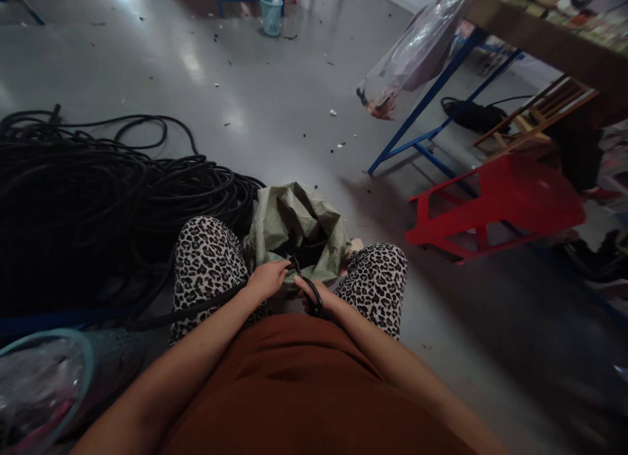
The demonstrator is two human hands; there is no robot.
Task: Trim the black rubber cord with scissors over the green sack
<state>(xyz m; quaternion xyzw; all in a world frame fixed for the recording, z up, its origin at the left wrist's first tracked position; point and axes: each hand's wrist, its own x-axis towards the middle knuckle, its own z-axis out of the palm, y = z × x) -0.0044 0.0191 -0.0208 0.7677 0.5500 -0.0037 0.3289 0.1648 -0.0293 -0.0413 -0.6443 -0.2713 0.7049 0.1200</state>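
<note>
Looking down at a seated person's lap, the left hand (267, 278) gripped a black cable (196, 304) that ran off leftward across the leopard-print trousers (209, 262) to a large black coil (98, 200) on the floor. The right hand (314, 295) closed around a black tool, apparently scissors (311, 290), just beside it. Between the knees sat an open green sack (294, 223). A red stool (500, 203) lay tipped over, well apart.

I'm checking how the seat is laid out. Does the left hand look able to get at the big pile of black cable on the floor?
Probably yes. The cable pile lies just beyond the left knee, nothing stands between, and the left hand already grips a black cable running toward it.
</note>
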